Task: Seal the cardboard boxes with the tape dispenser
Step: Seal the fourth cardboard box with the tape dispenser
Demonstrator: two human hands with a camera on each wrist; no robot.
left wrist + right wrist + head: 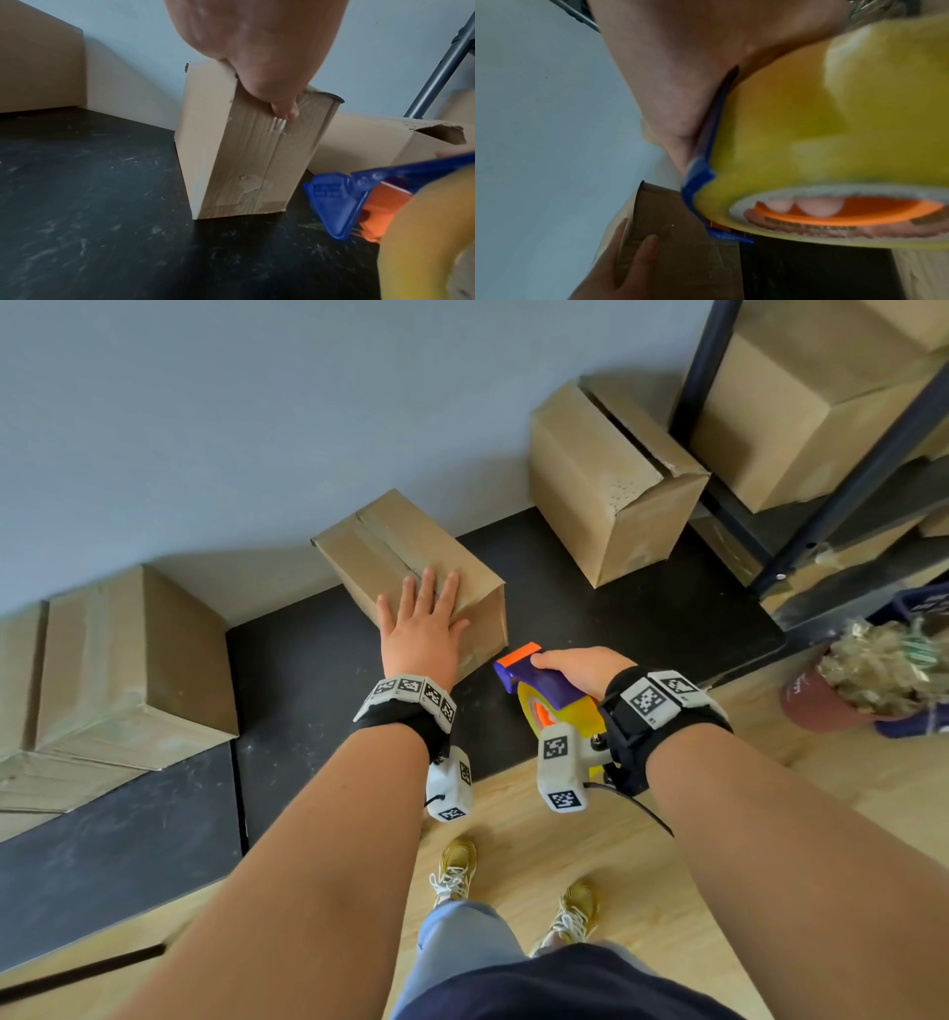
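Note:
A small cardboard box (390,546) sits on a black mat (308,690) against the blue wall, its top flaps meeting in a centre seam. My left hand (423,618) lies flat on the near end of its top, fingers straight and spread; the left wrist view shows the palm (257,50) pressing the box (244,162), whose side carries old tape. My right hand (580,667) grips a blue and orange tape dispenser (539,690) with a yellow tape roll (834,132), held just right of the box above the mat. The dispenser's blue front (334,203) points at the box side.
A larger box (611,480) with a loose top flap stands at the back right. More boxes (128,660) lie at the left. A dark metal rack (847,495) with boxes fills the right corner. A pot with dried plants (873,680) stands on the wooden floor.

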